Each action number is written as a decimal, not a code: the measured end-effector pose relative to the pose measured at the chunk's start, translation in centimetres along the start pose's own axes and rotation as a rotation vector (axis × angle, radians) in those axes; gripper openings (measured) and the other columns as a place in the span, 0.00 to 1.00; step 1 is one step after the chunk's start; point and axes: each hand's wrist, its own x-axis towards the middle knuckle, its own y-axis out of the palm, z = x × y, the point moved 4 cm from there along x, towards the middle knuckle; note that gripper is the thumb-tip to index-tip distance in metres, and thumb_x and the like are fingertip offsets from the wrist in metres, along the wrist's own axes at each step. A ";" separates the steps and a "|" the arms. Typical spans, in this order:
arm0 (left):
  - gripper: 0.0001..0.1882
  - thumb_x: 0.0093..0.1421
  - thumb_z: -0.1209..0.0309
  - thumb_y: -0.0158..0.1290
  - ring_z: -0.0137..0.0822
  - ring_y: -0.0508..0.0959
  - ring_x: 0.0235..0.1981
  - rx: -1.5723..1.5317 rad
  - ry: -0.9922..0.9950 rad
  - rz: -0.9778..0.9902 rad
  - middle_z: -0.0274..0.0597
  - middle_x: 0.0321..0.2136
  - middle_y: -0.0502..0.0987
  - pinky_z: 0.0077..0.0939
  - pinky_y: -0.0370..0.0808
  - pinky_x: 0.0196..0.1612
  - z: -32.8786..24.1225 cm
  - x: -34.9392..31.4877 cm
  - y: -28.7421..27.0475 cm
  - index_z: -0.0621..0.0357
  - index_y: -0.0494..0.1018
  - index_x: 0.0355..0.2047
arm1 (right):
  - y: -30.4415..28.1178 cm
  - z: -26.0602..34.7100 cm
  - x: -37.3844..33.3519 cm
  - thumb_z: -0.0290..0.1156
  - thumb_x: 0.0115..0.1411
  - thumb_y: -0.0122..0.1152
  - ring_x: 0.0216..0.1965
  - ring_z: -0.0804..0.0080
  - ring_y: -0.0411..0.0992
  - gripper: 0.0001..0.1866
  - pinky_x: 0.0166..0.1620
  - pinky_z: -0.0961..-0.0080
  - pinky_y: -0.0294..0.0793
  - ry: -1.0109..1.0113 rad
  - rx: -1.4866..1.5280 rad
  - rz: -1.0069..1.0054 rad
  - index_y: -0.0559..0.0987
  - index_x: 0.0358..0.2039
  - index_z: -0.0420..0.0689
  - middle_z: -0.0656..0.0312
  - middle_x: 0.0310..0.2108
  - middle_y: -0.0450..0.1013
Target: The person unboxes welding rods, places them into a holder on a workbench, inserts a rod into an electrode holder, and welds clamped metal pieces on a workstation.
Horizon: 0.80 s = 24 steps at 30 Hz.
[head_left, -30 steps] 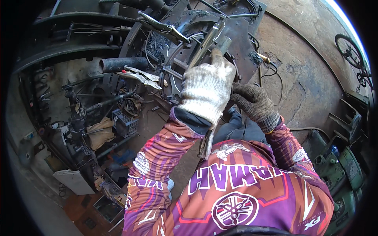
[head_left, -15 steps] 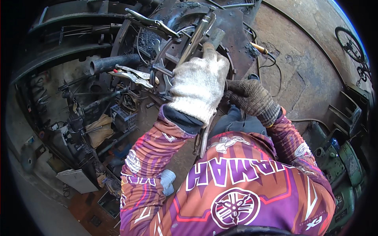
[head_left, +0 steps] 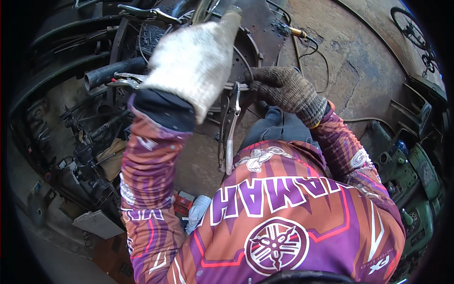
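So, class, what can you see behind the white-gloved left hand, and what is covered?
Metal bars show past the upper edge of the left hand, and red-marked locking pliers poke out at its left. Whatever is directly behind it is covered.

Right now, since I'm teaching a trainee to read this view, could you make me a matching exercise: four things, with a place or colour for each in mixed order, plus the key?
Things
1. left hand
2. right hand
3. pipe
4. bicycle

Places and colours
A. upper right of the picture
B. gloved, brown-grey
C. left of both hands in the picture
D. glove-covered, whitish

Pairs: 1-D, 2-B, 3-C, 4-A
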 end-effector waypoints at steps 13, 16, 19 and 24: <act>0.24 0.62 0.82 0.46 0.51 0.81 0.53 -0.121 0.205 0.280 0.55 0.49 0.81 0.39 0.79 0.56 2.0 2.5 -2.5 0.60 0.71 0.59 | 0.8 -0.6 -0.2 0.43 0.68 0.62 0.55 0.63 0.78 0.24 0.60 0.69 0.74 -0.118 0.115 0.019 0.78 0.60 0.47 0.54 0.53 0.80; 0.23 0.62 0.82 0.47 0.50 0.81 0.52 -0.127 0.230 0.300 0.54 0.49 0.81 0.39 0.79 0.56 1.4 3.6 -2.0 0.60 0.72 0.58 | 0.5 -1.4 -0.2 0.44 0.68 0.62 0.55 0.62 0.78 0.24 0.60 0.69 0.74 -0.100 0.096 -0.012 0.78 0.60 0.47 0.54 0.53 0.80; 0.23 0.62 0.82 0.47 0.50 0.82 0.50 -0.126 0.221 0.307 0.53 0.48 0.82 0.39 0.80 0.53 1.9 3.5 -1.9 0.60 0.72 0.58 | 0.6 -1.2 -0.1 0.44 0.68 0.62 0.54 0.62 0.78 0.24 0.60 0.69 0.74 -0.128 0.130 0.002 0.78 0.60 0.47 0.55 0.53 0.80; 0.24 0.62 0.82 0.48 0.49 0.85 0.42 -0.193 -0.130 0.456 0.53 0.46 0.82 0.38 0.82 0.48 0.5 2.5 -3.5 0.59 0.72 0.58 | 1.1 -0.3 0.2 0.31 0.68 0.64 0.50 0.77 0.77 0.20 0.56 0.76 0.76 -0.096 0.073 -0.001 0.78 0.59 0.40 0.59 0.50 0.81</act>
